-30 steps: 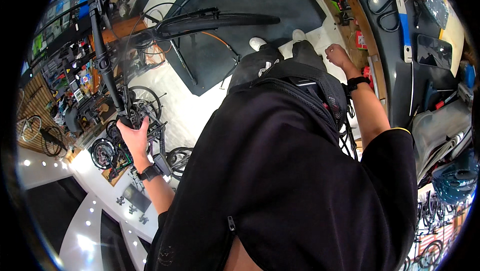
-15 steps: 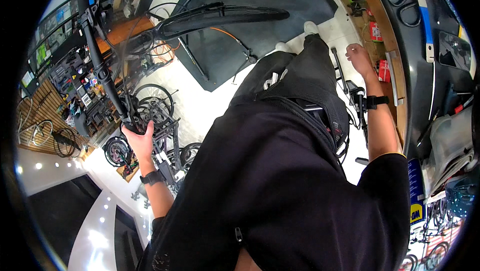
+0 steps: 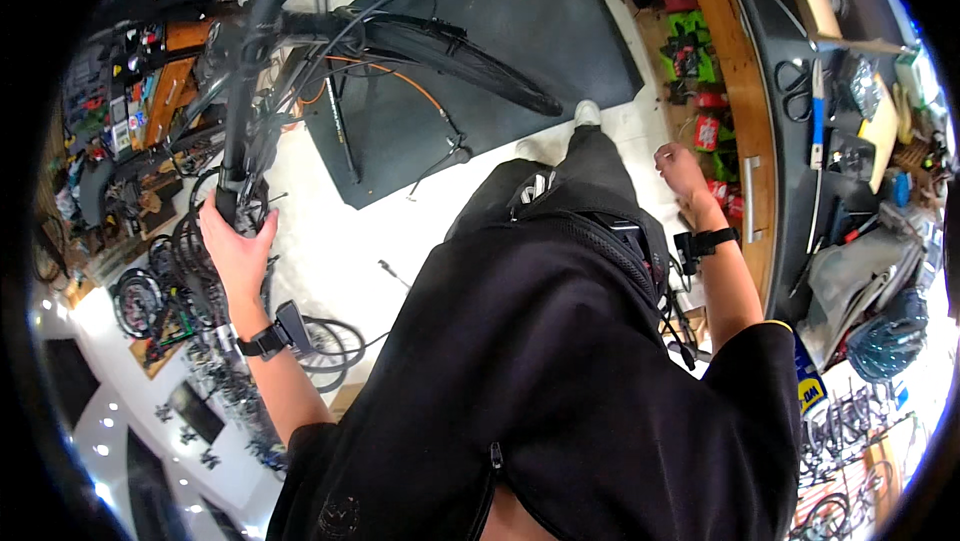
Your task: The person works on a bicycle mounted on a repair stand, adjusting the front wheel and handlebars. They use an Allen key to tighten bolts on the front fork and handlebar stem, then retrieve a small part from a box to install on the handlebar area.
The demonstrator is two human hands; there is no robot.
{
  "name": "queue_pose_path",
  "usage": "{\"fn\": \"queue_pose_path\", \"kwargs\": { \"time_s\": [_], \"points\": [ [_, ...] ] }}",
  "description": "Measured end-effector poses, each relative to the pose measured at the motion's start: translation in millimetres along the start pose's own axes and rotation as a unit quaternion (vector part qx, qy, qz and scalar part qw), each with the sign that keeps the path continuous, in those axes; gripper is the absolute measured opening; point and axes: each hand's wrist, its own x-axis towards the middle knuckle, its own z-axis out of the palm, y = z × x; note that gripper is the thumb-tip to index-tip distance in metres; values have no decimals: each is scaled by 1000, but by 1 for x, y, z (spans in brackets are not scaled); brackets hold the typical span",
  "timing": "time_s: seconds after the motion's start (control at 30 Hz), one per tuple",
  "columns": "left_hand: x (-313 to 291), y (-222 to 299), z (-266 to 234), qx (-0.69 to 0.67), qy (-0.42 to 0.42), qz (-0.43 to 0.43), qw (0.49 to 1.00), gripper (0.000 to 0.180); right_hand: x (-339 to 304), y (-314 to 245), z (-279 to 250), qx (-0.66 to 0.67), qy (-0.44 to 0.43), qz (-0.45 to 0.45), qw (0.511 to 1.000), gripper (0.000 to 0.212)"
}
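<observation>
A bicycle stands at my upper left, its black handlebar (image 3: 240, 121) running down toward me and its tyre (image 3: 500, 86) slanting away to the right. My left hand (image 3: 235, 251) is on the black grip (image 3: 228, 204) at the bar's near end. Its fingers go round the outer side, partly hidden, and the thumb sticks out on the other side. Several cables (image 3: 285, 106) loop beside the bar. My right hand (image 3: 683, 173) hangs at my side, fingers loosely curled, with nothing visible in it. The wooden-edged workbench (image 3: 748, 111) is nearest to it.
Under the bike lies a dark floor mat (image 3: 400, 131) with an orange hose (image 3: 415, 91) across it. On the bench are scissors (image 3: 793, 91), a blue-handled tool (image 3: 818, 116) and plastic bags (image 3: 850, 281). Several bicycles (image 3: 175, 286) are parked at the left. Red boxes (image 3: 706, 131) sit on the shelf below the bench.
My view has shifted, and the handlebar stands steeper in it. The bicycle's tyre now slopes down to the right. My left hand stays at the grip; my right hand remains lowered and curled.
</observation>
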Motion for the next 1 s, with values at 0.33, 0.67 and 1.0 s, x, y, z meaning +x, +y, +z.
{"fn": "queue_pose_path", "kwargs": {
  "time_s": [0.33,0.67,1.0],
  "points": [
    [-11,-30,30,53,154,-71,984,87,11,-113,-91,-196,-49,-153,967,30],
    [-23,-8,46,-67,249,-150,954,78,122,-178,-101,-369,-152,-245,883,37],
    [-43,-30,76,-16,285,-73,956,64,224,-205,-76,-451,-160,-319,818,35]
  ]
}}
